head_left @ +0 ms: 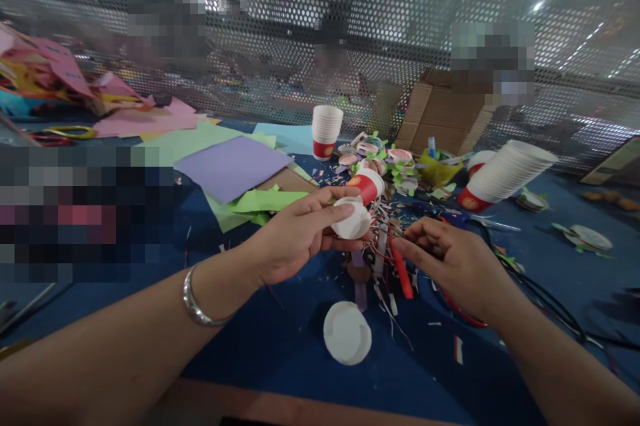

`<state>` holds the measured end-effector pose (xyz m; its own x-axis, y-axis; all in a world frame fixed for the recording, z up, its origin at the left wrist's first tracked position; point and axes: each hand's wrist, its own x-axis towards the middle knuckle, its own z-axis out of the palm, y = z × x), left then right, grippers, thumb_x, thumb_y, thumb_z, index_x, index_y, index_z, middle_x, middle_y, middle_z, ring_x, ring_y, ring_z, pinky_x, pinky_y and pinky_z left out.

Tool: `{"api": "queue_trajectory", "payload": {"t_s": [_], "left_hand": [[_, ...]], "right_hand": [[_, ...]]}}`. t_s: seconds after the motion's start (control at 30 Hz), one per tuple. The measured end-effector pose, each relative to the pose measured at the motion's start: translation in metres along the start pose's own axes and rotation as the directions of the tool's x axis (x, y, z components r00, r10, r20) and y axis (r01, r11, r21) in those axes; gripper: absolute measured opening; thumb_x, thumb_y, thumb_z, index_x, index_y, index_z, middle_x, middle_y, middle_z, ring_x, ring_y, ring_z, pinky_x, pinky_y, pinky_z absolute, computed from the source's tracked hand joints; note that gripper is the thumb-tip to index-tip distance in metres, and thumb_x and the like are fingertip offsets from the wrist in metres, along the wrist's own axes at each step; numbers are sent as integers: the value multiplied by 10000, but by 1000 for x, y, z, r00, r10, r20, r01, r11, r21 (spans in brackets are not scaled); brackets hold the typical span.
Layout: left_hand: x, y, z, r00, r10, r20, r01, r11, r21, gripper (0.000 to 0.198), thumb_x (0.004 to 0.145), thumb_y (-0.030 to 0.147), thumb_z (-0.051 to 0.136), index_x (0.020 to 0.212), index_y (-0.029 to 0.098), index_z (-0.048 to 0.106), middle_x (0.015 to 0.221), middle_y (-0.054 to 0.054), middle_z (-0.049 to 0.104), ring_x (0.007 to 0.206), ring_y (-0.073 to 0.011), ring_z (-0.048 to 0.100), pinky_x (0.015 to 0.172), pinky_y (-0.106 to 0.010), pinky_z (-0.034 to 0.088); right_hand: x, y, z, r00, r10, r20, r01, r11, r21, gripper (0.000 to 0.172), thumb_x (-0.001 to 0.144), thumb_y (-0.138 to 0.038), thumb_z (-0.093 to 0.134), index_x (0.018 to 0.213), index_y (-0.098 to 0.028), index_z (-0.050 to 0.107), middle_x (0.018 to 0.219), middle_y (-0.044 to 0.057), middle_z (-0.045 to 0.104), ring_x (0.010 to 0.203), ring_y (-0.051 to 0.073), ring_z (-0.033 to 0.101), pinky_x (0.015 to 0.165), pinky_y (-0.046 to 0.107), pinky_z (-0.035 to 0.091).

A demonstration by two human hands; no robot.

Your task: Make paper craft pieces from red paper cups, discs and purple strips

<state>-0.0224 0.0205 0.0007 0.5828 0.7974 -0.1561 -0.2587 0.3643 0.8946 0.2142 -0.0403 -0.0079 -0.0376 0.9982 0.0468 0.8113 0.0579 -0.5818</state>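
Observation:
My left hand (295, 233), with a silver bangle at the wrist, pinches a white paper cup bottom (351, 221) between thumb and fingers. Just behind it a red-and-white paper cup (369, 185) lies on its side. My right hand (457, 263) hovers to the right with its thumb and fingers curled together; what they hold, if anything, I cannot make out. Close to its fingertips is a red stick-like tool (401, 269). A second white cup bottom (347, 334) lies on the blue table (280, 373) nearer to me.
Cut paper scraps (385, 279) litter the middle. Behind are small paper turtles (400, 159), a yellow bowl (440, 167) and stacked cups (327, 129). More stacked cups (510, 176) lean at right, near dark cables (545, 299). Coloured sheets (233, 166) spread left, before a perforated metal screen (280, 46).

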Motion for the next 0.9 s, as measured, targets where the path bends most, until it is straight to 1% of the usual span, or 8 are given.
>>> {"api": "queue_trajectory", "payload": {"t_s": [0.13, 0.33, 0.47, 0.53, 0.63, 0.73, 0.83, 0.9], "left_hand": [[2, 2, 2, 999, -10, -48, 7, 999, -51, 282, 1020, 210, 496, 1274, 138, 594, 1047, -139, 745, 961, -235, 743, 759, -338, 640], [4, -3, -3, 991, -41, -127, 38, 999, -22, 271, 1010, 183, 485, 1225, 157, 648, 1045, -126, 753, 917, -223, 737, 769, -354, 616], [9, -9, -13, 969, 83, -234, -69, 995, 69, 199, 963, 236, 604, 1101, 168, 730, 1062, -95, 752, 897, -177, 689, 678, -247, 537], [11, -10, -16, 954, 136, -268, -123, 990, 64, 184, 952, 220, 621, 1079, 158, 738, 1030, -82, 747, 863, -156, 667, 648, -225, 511], [13, -8, -15, 949, 137, -285, -147, 989, -17, 191, 960, 144, 583, 1104, 150, 709, 980, -69, 733, 807, -135, 658, 657, -229, 535], [12, -5, -11, 953, 102, -286, -128, 989, -74, 177, 969, 118, 560, 1105, 146, 669, 957, -69, 723, 780, -137, 669, 665, -249, 573], [10, -4, -9, 949, 93, -301, -124, 989, -86, 120, 970, 124, 562, 1058, 142, 641, 939, -67, 710, 782, -151, 683, 655, -270, 599], [10, -4, -9, 946, 108, -306, -136, 988, -72, 103, 973, 129, 558, 1045, 144, 630, 947, -64, 702, 791, -152, 683, 656, -278, 610]], "right_hand": [[3, 3, 1, 999, 23, 33, -20, 997, -78, 422, 925, -647, 560, 842, -236, 603, 676, -19, 652, 570, 151, 566, 545, 276, 394], [3, 3, 6, 998, 41, 44, -23, 939, -344, 371, 942, -599, 542, 873, -238, 593, 680, 14, 672, 599, 200, 611, 532, 290, 342], [-1, -1, 10, 999, 24, 44, 2, 859, -511, 371, 959, -592, 521, 898, -237, 608, 746, 52, 723, 630, 248, 661, 516, 302, 308], [-3, -3, 12, 999, 3, 39, 19, 830, -558, 355, 964, -573, 522, 924, -236, 625, 771, 63, 742, 657, 276, 688, 515, 309, 307], [-6, -4, 13, 999, -20, 33, 36, 790, -612, 317, 969, -531, 538, 958, -231, 641, 810, 72, 762, 687, 307, 714, 518, 322, 300], [-10, -6, 14, 999, -35, 16, 37, 752, -658, 301, 980, -507, 537, 975, -228, 649, 853, 71, 771, 691, 318, 722, 510, 333, 281], [-14, -8, 14, 985, -160, -57, 78, 724, -685, 307, 998, -485, 523, 982, -214, 666, 870, 82, 757, 753, 327, 720, 529, 357, 332], [-15, -10, 16, 948, -297, -116, 150, 736, -660, 326, 1014, -473, 506, 996, -196, 679, 903, 98, 745, 859, 333, 708, 607, 382, 415]]}}
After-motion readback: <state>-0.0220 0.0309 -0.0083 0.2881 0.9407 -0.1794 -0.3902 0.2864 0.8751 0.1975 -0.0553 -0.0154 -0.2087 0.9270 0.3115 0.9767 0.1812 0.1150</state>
